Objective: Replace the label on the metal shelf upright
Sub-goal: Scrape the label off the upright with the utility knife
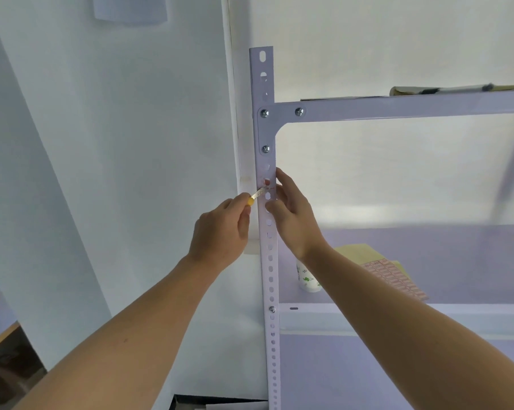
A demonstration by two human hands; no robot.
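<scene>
A white perforated metal upright (270, 270) runs down the middle of the view. Reddish label remains (267, 182) cling to it just below the corner bracket. My left hand (220, 232) grips a small yellow-handled scraper (255, 198), whose blade tip touches the upright's left edge beside the remains. My right hand (292, 214) rests on the upright's right side, thumb on the front face, fingers behind it. A sheet of small red-printed labels (397, 279) lies on the shelf behind my right forearm.
A white bottle with green print (306, 279) stands on the shelf board (397, 315) near the upright. The upper shelf beam (397, 105) carries flat items. A white wall corner (232, 113) sits close to the left of the upright. A wooden desk edge (1, 335) shows at lower left.
</scene>
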